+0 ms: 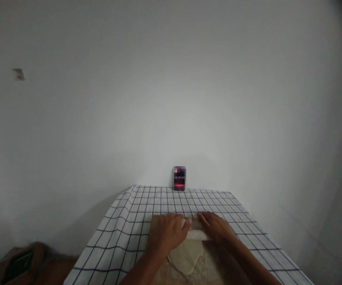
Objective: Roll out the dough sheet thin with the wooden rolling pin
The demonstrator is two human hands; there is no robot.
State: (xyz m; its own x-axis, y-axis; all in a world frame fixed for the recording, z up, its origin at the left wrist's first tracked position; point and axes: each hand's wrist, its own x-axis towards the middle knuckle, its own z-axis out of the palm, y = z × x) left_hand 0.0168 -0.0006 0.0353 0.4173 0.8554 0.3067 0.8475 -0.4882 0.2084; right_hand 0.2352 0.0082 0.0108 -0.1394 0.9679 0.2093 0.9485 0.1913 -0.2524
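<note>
On a floured wooden board (218,265) lies a thin, uneven sheet of dough (187,256). A pale rolling pin (197,234) crosses the far part of the dough, seen between my hands. My left hand (172,231) lies over the pin's left end, fingers stretched forward and thumb out to the side. Over its right end, my right hand (218,228) rests with fingers extended towards the far edge of the board. Both palms hide the ends of the pin, and neither hand visibly wraps round it.
A white cloth with a dark grid (120,233) covers the table. At its far edge a small dark pixelated object (179,178) stands against the pale wall (171,87). Brownish items (22,263) sit low at the left, beside the table.
</note>
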